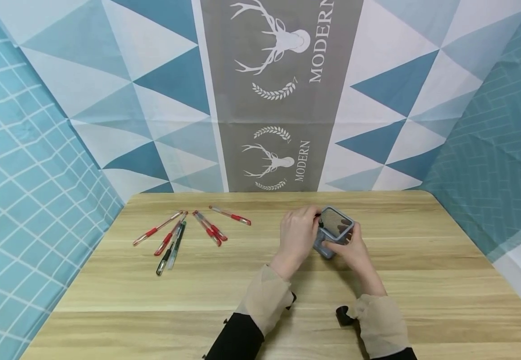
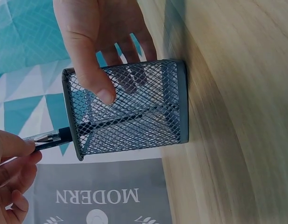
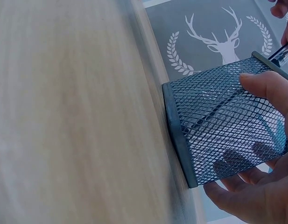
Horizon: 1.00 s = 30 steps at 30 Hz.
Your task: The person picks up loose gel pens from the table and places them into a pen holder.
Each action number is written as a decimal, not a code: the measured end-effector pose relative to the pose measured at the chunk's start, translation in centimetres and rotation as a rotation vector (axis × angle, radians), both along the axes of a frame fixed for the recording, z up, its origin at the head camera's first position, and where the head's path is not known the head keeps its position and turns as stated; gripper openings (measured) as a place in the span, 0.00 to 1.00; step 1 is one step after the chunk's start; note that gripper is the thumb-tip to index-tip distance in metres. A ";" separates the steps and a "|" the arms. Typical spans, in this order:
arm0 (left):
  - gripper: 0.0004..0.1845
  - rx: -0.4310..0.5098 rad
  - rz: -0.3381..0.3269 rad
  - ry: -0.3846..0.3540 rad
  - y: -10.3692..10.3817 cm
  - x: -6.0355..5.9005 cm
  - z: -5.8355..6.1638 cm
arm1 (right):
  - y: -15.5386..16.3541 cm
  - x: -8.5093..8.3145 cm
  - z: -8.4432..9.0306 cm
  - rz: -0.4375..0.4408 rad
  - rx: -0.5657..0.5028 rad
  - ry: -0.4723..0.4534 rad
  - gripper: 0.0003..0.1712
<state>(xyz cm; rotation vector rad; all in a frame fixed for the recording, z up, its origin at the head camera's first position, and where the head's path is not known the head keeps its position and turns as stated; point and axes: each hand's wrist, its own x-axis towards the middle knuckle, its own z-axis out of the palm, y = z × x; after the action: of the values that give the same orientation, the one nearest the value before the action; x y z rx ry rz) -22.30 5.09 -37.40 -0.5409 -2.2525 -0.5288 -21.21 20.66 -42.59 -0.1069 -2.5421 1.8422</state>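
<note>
A grey wire-mesh pen holder [image 1: 334, 223] stands tilted on the wooden table [image 1: 260, 300], right of centre. My right hand [image 1: 354, 248] grips it, thumb on one mesh wall and fingers on the opposite wall [image 3: 218, 121]. My left hand [image 1: 297, 233] pinches a black pen [image 2: 50, 136] at the holder's rim, and the pen's front end reaches inside the mesh holder [image 2: 129, 107]. Several red pens and one or two dark ones [image 1: 184, 231] lie loose on the table to the left, out of reach of both hands.
A patterned cloth backdrop [image 1: 283, 100] with triangles and a deer print rises right behind the table's far edge. Teal cloth walls close in the left and right sides. Bare wood lies in front of and to the right of my hands.
</note>
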 end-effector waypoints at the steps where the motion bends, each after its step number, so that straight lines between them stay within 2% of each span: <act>1: 0.06 -0.001 0.002 -0.003 0.0 0.0 0.0 | 0.0 0.0 0.0 -0.003 0.000 0.000 0.49; 21: 0.06 0.001 0.031 -0.079 -0.5 -0.4 -1.0 | 0.0 -0.2 0.0 -0.016 0.018 -0.002 0.49; 30: 0.13 -0.036 -0.025 -0.091 -1.6 -0.4 -1.4 | -0.1 -0.3 -0.1 -0.016 0.010 0.003 0.48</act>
<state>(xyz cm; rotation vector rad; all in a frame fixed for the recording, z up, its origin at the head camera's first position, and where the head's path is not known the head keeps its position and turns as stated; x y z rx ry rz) -22.72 3.48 -38.75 -0.5743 -2.3487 -0.5360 -21.47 20.60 -42.67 -0.1235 -2.5409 1.8219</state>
